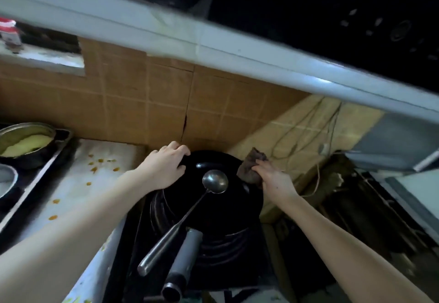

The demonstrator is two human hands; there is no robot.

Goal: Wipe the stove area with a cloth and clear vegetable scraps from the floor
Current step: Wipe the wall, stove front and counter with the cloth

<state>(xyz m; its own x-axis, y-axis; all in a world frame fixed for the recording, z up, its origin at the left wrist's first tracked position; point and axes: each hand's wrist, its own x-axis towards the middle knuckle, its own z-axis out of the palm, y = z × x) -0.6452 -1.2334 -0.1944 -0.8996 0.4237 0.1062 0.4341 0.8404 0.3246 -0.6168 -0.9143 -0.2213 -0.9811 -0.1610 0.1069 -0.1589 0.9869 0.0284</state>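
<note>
A black wok [213,207] sits low in the middle, its grey handle [185,257] pointing toward me. A steel ladle [190,212] lies across it, bowl at the far side. My left hand [164,167] rests flat on the wok's far left rim, fingers spread over the edge. My right hand [273,181] grips a dark brown cloth [251,165] at the wok's far right rim, next to the tiled wall. Orange food scraps [101,162] dot the white counter to the left. The stove under the wok is mostly hidden.
A range hood edge [213,41] crosses overhead. Brown wall tiles [142,103] stand behind the wok. A metal pot with yellow food [26,141] sits on a tray at the far left. Cables [316,141] hang on the right wall above dark clutter.
</note>
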